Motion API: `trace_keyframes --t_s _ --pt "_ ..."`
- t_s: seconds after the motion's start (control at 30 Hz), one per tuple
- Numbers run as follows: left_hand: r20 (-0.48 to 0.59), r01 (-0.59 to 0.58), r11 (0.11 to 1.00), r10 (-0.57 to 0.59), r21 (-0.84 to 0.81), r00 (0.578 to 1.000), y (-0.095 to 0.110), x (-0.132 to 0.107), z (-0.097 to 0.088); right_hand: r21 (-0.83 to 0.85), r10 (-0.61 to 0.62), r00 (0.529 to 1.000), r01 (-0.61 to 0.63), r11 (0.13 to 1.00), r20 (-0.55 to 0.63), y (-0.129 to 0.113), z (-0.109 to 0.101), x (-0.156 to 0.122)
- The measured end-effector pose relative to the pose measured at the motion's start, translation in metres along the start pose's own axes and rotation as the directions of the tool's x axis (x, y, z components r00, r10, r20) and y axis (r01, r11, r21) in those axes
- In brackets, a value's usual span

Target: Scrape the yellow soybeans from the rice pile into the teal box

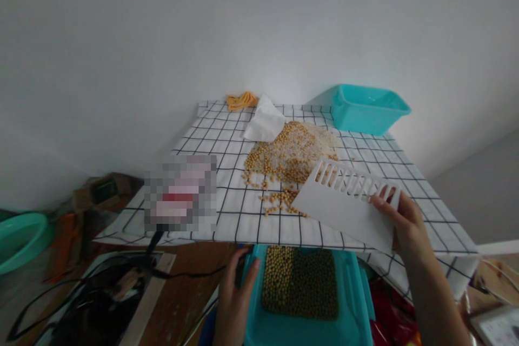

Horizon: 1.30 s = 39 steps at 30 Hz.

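My right hand (402, 221) is closed on the slotted end of a flat white plastic board (340, 203), which is held tilted over the front right of the table. Its far left corner is beside scattered yellow beans (284, 197). Behind the board a heap of yellow beans mixed with white rice-like grains (298, 146) lies on the checked cloth. Below the table's front edge, my left hand (237, 294) grips the left rim of a turquoise plastic box (352, 303). Yellow beans (277, 275) and dark green beans (315, 284) lie side by side in it.
A turquoise bin (365, 111) stands at the back right of the checked tablecloth (235, 221). A white cloth (265, 119) and an orange cloth (242, 100) lie at the back. A blurred pink item (180, 192) is at left. A green basin (24, 240) sits far left.
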<state>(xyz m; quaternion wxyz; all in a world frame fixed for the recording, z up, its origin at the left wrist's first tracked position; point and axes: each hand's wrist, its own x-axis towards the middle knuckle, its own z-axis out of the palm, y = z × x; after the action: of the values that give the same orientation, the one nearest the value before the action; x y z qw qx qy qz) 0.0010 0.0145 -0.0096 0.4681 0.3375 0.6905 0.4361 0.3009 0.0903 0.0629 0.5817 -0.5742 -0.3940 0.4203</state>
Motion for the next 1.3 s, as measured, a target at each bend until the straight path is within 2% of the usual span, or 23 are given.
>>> trace_keyframes --t_s 0.2,0.37,0.63,0.93,1.2,1.3 --pt "-0.015 0.016 1.0 -0.016 0.018 1.0 0.002 0.0 0.0 -0.131 -0.102 0.99 0.114 0.985 0.097 -0.003 -0.001 -0.001" --pt "-0.024 0.029 1.0 -0.029 -0.007 0.999 0.008 -0.003 0.002 -0.186 -0.151 0.983 0.169 0.968 0.109 -0.001 -0.002 0.002" --pt "-0.015 -0.016 1.0 0.016 0.001 1.0 -0.002 0.002 -0.001 -0.167 -0.033 0.975 0.07 0.983 0.219 0.004 -0.002 0.005" --pt "-0.021 0.019 0.999 -0.02 -0.037 1.0 0.009 -0.001 0.002 -0.163 0.036 0.961 0.01 0.987 0.274 0.001 -0.004 0.002" --pt "-0.048 0.031 0.999 -0.032 -0.022 0.998 0.008 -0.003 0.002 -0.207 0.027 0.938 0.048 0.977 0.347 -0.005 -0.004 -0.002" --pt "-0.045 0.024 0.999 -0.025 -0.024 0.999 0.008 -0.002 0.003 -0.171 0.058 0.954 -0.007 0.985 0.293 -0.007 -0.004 -0.005"
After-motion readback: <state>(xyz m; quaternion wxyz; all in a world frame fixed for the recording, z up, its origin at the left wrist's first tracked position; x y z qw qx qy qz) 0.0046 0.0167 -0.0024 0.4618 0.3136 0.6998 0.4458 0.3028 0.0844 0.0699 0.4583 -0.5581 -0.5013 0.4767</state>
